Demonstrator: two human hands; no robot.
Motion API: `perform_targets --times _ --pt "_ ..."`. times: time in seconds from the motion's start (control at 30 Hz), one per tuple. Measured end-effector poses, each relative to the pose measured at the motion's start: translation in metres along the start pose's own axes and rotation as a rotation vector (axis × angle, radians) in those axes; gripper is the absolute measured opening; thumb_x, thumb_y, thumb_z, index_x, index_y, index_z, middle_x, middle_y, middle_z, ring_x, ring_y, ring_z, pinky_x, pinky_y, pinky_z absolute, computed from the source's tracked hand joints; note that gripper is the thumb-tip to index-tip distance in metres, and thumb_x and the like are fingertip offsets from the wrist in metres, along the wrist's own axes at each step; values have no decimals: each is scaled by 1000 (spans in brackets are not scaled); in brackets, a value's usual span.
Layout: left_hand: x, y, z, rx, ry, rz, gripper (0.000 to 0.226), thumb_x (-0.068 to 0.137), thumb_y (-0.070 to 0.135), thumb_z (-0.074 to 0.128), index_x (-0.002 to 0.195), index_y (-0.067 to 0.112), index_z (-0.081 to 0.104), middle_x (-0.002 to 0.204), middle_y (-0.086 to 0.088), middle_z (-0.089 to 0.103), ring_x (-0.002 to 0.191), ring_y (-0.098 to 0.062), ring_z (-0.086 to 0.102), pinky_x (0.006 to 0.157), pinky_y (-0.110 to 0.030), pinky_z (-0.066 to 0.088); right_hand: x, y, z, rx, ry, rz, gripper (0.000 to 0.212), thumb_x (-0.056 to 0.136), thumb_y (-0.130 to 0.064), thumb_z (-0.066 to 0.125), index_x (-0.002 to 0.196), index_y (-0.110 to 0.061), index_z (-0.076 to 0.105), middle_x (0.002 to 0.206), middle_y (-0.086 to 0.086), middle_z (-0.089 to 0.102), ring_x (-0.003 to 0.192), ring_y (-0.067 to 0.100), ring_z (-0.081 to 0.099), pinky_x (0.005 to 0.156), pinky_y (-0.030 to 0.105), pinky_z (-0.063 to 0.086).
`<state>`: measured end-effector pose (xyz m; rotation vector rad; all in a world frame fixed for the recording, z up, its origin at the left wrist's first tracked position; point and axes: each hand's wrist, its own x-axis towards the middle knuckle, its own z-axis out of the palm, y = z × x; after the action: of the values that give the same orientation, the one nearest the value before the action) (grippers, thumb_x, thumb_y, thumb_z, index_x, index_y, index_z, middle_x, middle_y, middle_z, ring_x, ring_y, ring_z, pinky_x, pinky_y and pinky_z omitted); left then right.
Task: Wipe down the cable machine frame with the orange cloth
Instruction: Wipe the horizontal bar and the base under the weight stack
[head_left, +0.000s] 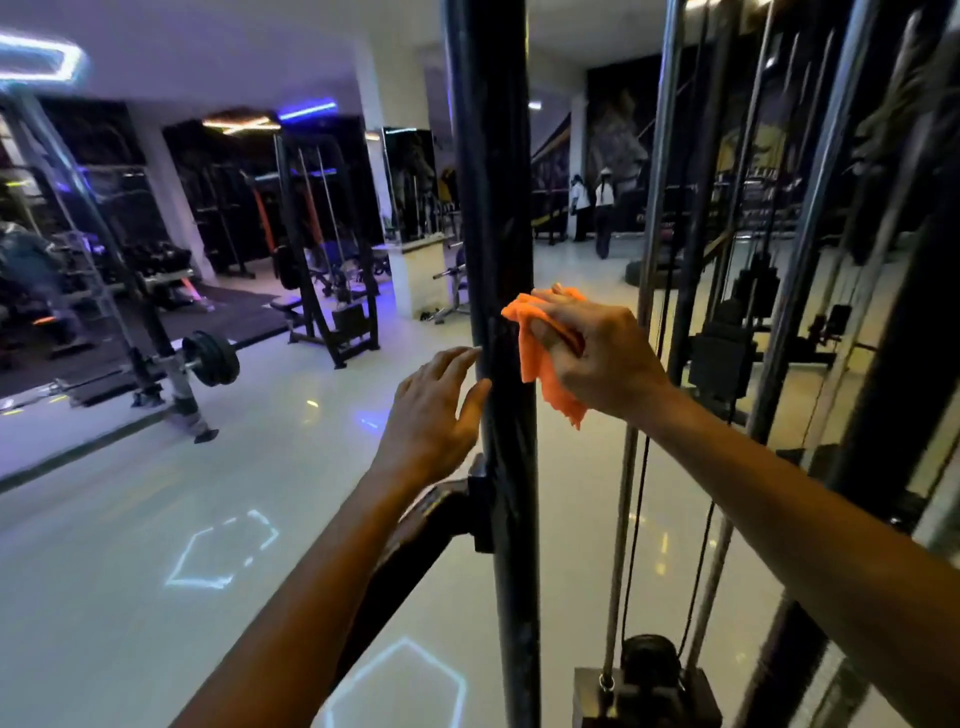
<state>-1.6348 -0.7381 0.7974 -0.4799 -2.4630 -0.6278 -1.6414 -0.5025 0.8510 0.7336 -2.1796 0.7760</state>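
Orange cloth (545, 353) gripped by right hand (592, 353) | at post (498, 208) edge | left hand (431, 415) flat, touching post

Both bare forearms reach up and forward from the bottom of the view, left from lower left, right from lower right. Left hand (434, 410) is open, back of hand toward the camera, fingers straight and close together, fingertips (467, 356) and thumb touching the left side of the black post (493, 208). Right hand (592, 353) sits a bit higher on the post's right side, back of hand up, wrist bent slightly, fingers curled around a bunched orange cloth (540, 358), pressing it against the post. Hands are near each other, not touching.
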Motion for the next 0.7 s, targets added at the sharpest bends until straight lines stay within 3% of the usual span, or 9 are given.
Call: perform_targets --times 0.17,0.3,0.37,0.5,0.7 --pt "92 30 -69 -19 136 107 53 110 50 46 158 28 48 159 7 49 146 -19 47 122 -47 38 85 -24 -67 -6 179 -19 37 111 -41 60 143 -24 70 137 1 74 118 22 73 102 37 60" --pt "155 51 -123 -63 247 176 55 105 54 47 154 30 53 152 9 53 137 -20 56 115 -53 47 151 -42 -109 -40 292 -81 28 110 -35 64 133 -25 76 120 9 79 105 28 73 89 26 47" --pt "188 60 -149 -83 290 202 54 104 54 48 152 31 54 150 10 55 137 -17 56 116 -51 46 183 -50 -126 -65 337 -143 28 110 -34 64 133 -25 77 116 7 80 93 17 70 85 28 51" --pt "248 81 -200 -146 393 244 50 102 51 51 148 34 58 147 9 58 130 -12 59 115 -46 49 246 -57 -155 -98 425 -235 31 110 -37 60 130 -20 76 110 4 78 93 23 71 87 41 61" --pt "313 114 -257 -156 501 281 47 108 40 55 152 25 57 154 -1 55 138 -18 54 114 -39 45 322 -60 -187 -106 538 -350 34 111 -37 61 138 -21 72 118 3 78 102 19 72 93 34 60"
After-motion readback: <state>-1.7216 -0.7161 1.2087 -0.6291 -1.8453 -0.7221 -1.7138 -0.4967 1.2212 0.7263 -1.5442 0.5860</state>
